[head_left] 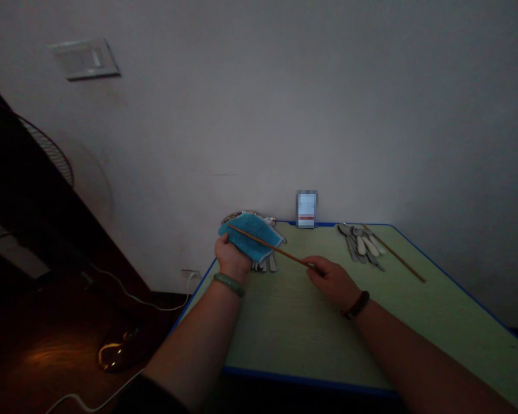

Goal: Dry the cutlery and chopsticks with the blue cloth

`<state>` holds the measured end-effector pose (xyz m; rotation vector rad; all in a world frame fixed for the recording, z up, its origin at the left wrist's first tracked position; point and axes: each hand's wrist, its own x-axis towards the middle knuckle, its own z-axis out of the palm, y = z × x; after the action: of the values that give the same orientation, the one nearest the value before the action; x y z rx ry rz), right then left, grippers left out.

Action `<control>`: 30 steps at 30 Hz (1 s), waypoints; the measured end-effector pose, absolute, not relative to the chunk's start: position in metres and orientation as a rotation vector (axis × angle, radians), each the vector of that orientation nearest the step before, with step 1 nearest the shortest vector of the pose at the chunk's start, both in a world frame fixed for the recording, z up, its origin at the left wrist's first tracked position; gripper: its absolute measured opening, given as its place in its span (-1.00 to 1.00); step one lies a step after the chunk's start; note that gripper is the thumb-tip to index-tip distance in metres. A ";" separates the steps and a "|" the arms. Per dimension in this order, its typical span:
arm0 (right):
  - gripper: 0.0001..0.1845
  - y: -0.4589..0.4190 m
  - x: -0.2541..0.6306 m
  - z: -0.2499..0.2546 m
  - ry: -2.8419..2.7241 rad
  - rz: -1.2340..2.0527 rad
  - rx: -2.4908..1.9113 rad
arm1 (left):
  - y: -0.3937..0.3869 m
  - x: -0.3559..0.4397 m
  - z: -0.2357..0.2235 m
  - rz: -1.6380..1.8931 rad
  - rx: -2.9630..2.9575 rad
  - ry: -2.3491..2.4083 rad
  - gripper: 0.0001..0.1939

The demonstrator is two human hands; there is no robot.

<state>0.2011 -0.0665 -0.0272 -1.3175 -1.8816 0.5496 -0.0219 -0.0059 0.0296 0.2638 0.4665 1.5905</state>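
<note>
Clamped around a folded blue cloth (250, 237), the left hand (230, 259) is closed from beneath, as far as I can read this dim feed. The right hand (331, 280) has its thumb and fingertips pinched together on the near end of a wooden chopstick (271, 247). I see that chopstick's long axis running up and to the left from the right hand, across the face of the cloth, with its far tip resting near the cloth's upper left edge. Handles of cutlery (264, 265) stick out beyond the cloth, and a metal dish (233, 217) shows behind it. To the right, on the green table (293, 333), lie a heap of spoons (361, 244) and a second chopstick (394, 253), just beside them and nearer the right hand than the left.
</note>
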 end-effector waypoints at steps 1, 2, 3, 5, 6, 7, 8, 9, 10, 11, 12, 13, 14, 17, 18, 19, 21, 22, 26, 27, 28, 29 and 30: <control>-0.63 -0.067 0.201 -0.026 -1.883 0.544 -1.333 | -0.006 -0.021 0.030 1.592 0.261 0.473 -0.44; -0.63 -0.067 0.201 -0.025 -1.887 0.540 -1.348 | -0.006 -0.021 0.030 1.586 0.258 0.479 -0.43; -0.63 -0.068 0.200 -0.025 -1.892 0.534 -1.363 | -0.006 -0.020 0.030 1.575 0.259 0.482 -0.43; -0.63 -0.069 0.199 -0.023 -1.913 0.515 -1.385 | -0.007 -0.019 0.029 1.547 0.270 0.472 -0.41; -0.63 -0.070 0.199 -0.022 -1.922 0.503 -1.393 | -0.007 -0.019 0.029 1.533 0.277 0.466 -0.41; -0.63 -0.070 0.198 -0.022 -1.929 0.494 -1.399 | -0.007 -0.019 0.028 1.524 0.280 0.465 -0.41; -0.63 -0.070 0.198 -0.022 -1.932 0.487 -1.403 | -0.007 -0.018 0.028 1.521 0.279 0.473 -0.41; -0.64 -0.071 0.198 -0.022 -1.934 0.484 -1.407 | -0.007 -0.018 0.027 1.521 0.277 0.486 -0.41; -0.64 -0.071 0.198 -0.022 -1.938 0.484 -1.409 | -0.007 -0.018 0.026 1.519 0.275 0.502 -0.41; -0.63 -0.071 0.197 -0.022 -1.942 0.485 -1.408 | -0.007 -0.018 0.026 1.517 0.274 0.511 -0.41; -0.63 -0.071 0.197 -0.022 -1.948 0.486 -1.406 | -0.007 -0.018 0.025 1.516 0.277 0.512 -0.41; -0.62 -0.071 0.197 -0.022 -1.956 0.483 -1.405 | -0.007 -0.017 0.025 1.515 0.276 0.509 -0.41; -0.61 -0.071 0.197 -0.023 -1.962 0.476 -1.405 | -0.007 -0.017 0.026 1.518 0.274 0.505 -0.41; -0.59 -0.071 0.197 -0.024 -1.974 0.440 -1.408 | -0.009 -0.014 0.028 1.531 0.257 0.510 -0.42; -0.59 -0.071 0.197 -0.024 -1.973 0.426 -1.402 | -0.010 -0.013 0.029 1.532 0.252 0.519 -0.42; -0.58 -0.071 0.197 -0.024 -1.973 0.413 -1.392 | -0.011 -0.012 0.030 1.533 0.248 0.524 -0.42; -0.59 -0.070 0.197 -0.025 -1.971 0.388 -1.364 | -0.012 -0.011 0.032 1.530 0.246 0.522 -0.41; -0.59 -0.070 0.197 -0.025 -1.973 0.378 -1.349 | -0.012 -0.010 0.032 1.529 0.248 0.518 -0.40; -0.59 -0.069 0.197 -0.025 -1.984 0.345 -1.326 | -0.011 -0.010 0.031 1.537 0.254 0.541 -0.40; -0.59 -0.069 0.197 -0.026 -1.985 0.341 -1.327 | -0.011 -0.010 0.031 1.541 0.254 0.549 -0.40; -0.59 -0.069 0.196 -0.026 -1.984 0.340 -1.326 | -0.010 -0.010 0.030 1.543 0.253 0.551 -0.40; -0.59 -0.069 0.196 -0.026 -1.979 0.341 -1.322 | -0.010 -0.009 0.029 1.540 0.253 0.545 -0.39; -0.59 -0.069 0.196 -0.026 -1.975 0.342 -1.314 | -0.010 -0.009 0.029 1.537 0.251 0.535 -0.39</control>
<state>0.1957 -0.0688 -0.0262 -1.3144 -1.9746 0.3416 -0.0093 -0.0098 0.0290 0.2506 0.5354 1.5373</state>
